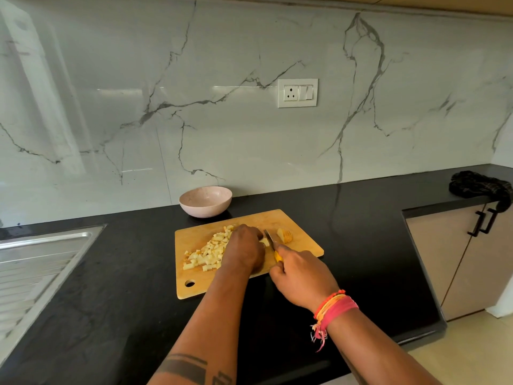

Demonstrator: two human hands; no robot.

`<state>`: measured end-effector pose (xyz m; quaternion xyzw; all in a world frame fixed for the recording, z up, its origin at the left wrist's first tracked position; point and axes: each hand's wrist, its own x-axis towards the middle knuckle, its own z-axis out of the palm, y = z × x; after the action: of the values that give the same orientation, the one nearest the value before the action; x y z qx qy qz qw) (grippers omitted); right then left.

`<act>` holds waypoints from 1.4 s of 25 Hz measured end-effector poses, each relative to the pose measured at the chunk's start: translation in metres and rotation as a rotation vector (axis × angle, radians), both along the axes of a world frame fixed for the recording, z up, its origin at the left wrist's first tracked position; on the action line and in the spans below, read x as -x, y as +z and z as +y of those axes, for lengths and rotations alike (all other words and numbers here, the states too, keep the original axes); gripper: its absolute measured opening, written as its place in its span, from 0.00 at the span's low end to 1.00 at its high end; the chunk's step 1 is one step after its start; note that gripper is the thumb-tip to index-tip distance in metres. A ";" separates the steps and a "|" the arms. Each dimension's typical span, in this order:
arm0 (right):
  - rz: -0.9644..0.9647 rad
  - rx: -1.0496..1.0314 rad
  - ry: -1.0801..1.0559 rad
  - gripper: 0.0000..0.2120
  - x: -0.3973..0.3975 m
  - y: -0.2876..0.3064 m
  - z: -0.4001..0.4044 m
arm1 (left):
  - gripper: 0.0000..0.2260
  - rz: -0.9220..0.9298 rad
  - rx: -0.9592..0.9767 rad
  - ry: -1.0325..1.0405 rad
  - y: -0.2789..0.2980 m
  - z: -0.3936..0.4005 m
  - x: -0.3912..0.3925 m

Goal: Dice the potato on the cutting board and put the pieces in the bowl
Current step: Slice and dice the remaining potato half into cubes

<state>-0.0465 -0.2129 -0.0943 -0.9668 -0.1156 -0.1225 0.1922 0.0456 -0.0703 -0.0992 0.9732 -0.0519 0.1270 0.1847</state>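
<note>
At centre left of the frame the dice (206, 252) lie in a loose heap on the board (194, 284); they look small, light and wet, so scooping should work better than pinching. The left hand (245, 250) is curled, fingertips pressed down on a potato piece (265, 241). The right hand (301, 276) is wrapped around the knife (273, 247) handle. A firm chunk (285, 235) waits at right; the bowl (205, 200) above is empty

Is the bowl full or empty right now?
Empty. The bowl shows only its bare pink inside, upright behind the board; the diced pieces all lie on the board.
</note>
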 end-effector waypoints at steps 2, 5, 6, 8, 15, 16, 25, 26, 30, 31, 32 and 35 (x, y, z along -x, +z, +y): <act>0.006 0.019 0.037 0.22 -0.007 0.003 0.005 | 0.14 -0.005 -0.006 -0.002 0.001 -0.001 0.001; 0.044 0.007 0.079 0.16 -0.016 0.004 0.009 | 0.13 -0.028 -0.002 -0.005 0.003 -0.002 0.003; 0.054 -0.005 0.082 0.16 -0.019 0.004 0.008 | 0.13 -0.031 0.005 -0.001 0.004 -0.003 0.003; 0.061 -0.011 0.079 0.17 -0.018 0.003 0.005 | 0.12 -0.023 0.027 0.011 0.003 -0.003 0.001; 0.038 0.031 0.042 0.27 0.016 -0.010 -0.011 | 0.14 -0.004 0.033 0.023 0.002 -0.002 0.001; 0.032 0.009 0.028 0.27 0.018 -0.010 -0.013 | 0.15 0.007 0.031 0.021 0.003 -0.001 0.001; 0.013 -0.006 0.078 0.23 -0.009 0.004 0.005 | 0.13 0.046 0.041 0.070 0.008 0.002 0.003; 0.018 -0.001 0.098 0.21 -0.012 0.004 0.008 | 0.13 0.045 0.043 0.071 0.008 0.002 0.004; 0.048 0.002 0.131 0.14 -0.023 0.004 0.015 | 0.13 0.035 0.061 0.062 0.008 0.002 0.005; 0.046 0.003 0.134 0.14 -0.024 0.003 0.016 | 0.12 0.034 0.061 0.064 0.009 0.002 0.005; 0.045 0.011 0.134 0.15 -0.023 0.002 0.015 | 0.12 0.031 0.064 0.068 0.009 0.002 0.004; 0.057 0.034 0.135 0.18 -0.012 -0.003 0.008 | 0.11 0.022 0.069 0.082 0.007 0.001 0.004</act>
<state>-0.0344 -0.2053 -0.0977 -0.9630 -0.1773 -0.0795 0.1867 0.0414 -0.0696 -0.0924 0.9689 -0.0056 0.1257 0.2132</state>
